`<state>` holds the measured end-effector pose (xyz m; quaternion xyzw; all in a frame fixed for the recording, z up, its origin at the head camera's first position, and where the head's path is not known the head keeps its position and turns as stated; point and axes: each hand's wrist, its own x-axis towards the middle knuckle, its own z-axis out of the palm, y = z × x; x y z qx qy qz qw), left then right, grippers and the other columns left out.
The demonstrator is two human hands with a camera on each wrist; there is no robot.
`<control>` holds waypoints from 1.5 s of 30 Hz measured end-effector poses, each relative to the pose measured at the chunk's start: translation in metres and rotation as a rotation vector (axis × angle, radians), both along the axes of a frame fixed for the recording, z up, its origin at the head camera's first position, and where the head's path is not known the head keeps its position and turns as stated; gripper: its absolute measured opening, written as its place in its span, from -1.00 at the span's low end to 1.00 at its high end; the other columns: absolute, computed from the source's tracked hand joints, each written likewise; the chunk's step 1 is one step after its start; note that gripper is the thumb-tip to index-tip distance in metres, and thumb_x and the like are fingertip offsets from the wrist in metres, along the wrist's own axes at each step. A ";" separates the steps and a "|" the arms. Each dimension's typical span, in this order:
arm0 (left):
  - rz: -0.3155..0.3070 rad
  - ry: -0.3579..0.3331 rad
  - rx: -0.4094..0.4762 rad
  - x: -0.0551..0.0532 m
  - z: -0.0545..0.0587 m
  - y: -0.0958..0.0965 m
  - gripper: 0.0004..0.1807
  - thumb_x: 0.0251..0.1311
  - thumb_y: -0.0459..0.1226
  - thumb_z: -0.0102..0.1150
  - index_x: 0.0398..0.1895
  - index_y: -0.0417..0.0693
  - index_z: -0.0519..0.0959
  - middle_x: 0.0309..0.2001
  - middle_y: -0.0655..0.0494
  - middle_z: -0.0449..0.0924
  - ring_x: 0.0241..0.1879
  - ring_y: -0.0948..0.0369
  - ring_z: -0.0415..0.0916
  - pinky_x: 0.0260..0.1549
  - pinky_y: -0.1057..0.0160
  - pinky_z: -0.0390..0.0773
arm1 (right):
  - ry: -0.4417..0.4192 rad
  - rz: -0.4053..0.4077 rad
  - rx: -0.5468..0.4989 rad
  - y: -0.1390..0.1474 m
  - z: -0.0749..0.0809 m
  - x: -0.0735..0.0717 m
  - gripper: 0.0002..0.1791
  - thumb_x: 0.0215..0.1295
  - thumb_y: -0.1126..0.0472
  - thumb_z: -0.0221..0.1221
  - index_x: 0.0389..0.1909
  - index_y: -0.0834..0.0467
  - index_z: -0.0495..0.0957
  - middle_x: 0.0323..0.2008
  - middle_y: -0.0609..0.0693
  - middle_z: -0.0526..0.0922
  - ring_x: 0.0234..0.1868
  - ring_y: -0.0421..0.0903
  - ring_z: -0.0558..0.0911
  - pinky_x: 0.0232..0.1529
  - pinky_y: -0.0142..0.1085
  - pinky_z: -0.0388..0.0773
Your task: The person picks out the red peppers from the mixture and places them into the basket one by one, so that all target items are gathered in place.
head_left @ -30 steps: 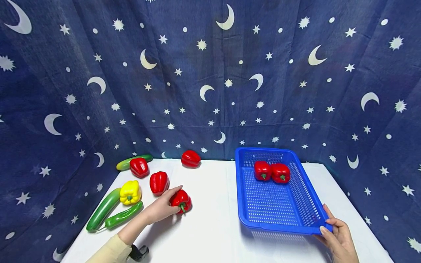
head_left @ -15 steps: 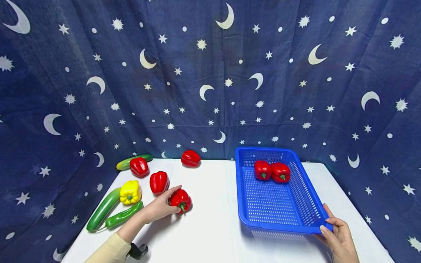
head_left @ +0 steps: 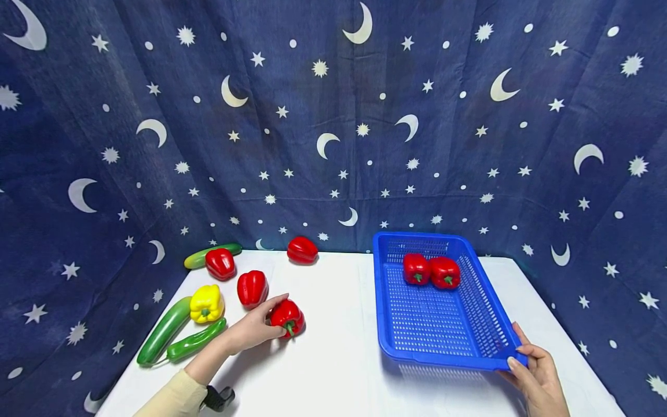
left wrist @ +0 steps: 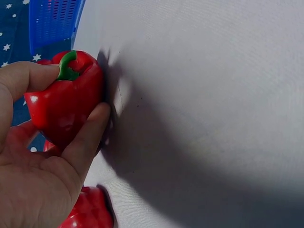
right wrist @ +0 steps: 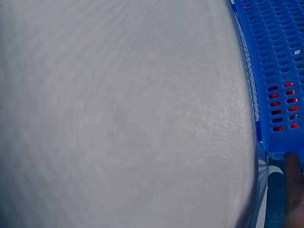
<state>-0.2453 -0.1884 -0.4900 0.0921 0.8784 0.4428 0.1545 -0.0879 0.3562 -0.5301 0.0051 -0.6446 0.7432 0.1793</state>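
My left hand (head_left: 255, 329) grips a red bell pepper (head_left: 286, 317) with a green stem, which sits on the white table (head_left: 333, 359). The left wrist view shows thumb and fingers curled round that pepper (left wrist: 64, 97). My right hand (head_left: 534, 370) holds the near right corner of a blue plastic basket (head_left: 484, 362); a fingertip (right wrist: 294, 183) shows under its rim. Two red peppers (head_left: 430, 271) lie side by side at the basket's far end.
Left of the held pepper lie another red pepper (head_left: 252, 288), a yellow pepper (head_left: 206, 303), two green cucumbers (head_left: 177, 336), a further red pepper (head_left: 220, 263) and a cucumber (head_left: 211, 253) behind. One red pepper (head_left: 302, 250) sits by the starry blue backdrop.
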 end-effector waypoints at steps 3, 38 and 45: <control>0.001 0.008 0.000 0.001 0.000 0.001 -0.09 0.07 -0.26 0.48 0.54 0.13 0.31 0.30 -0.07 0.46 0.21 -0.02 0.43 0.17 -0.16 0.50 | 0.000 -0.003 0.007 0.000 0.000 0.000 -0.71 0.56 0.42 -0.03 0.16 0.11 0.23 0.64 0.00 -0.08 0.19 -0.46 0.48 -0.13 -0.42 0.65; -0.108 0.109 0.230 -0.012 0.031 0.065 -0.16 0.16 -0.26 0.41 0.53 0.25 0.32 0.35 0.03 0.42 0.28 -0.02 0.42 0.07 0.08 0.61 | -0.002 -0.004 0.007 -0.001 0.001 0.001 -0.71 0.57 0.43 -0.04 0.18 0.16 0.21 0.64 0.00 -0.05 0.22 -0.42 0.49 -0.11 -0.40 0.65; -0.141 0.136 0.269 -0.016 0.044 0.087 -0.16 0.16 -0.25 0.41 0.53 0.33 0.32 0.36 0.07 0.41 0.31 -0.01 0.41 0.10 0.06 0.60 | -0.009 -0.014 0.028 0.000 0.000 0.000 -0.71 0.56 0.43 -0.03 0.18 0.17 0.20 0.63 -0.01 -0.02 0.22 -0.42 0.49 -0.13 -0.40 0.64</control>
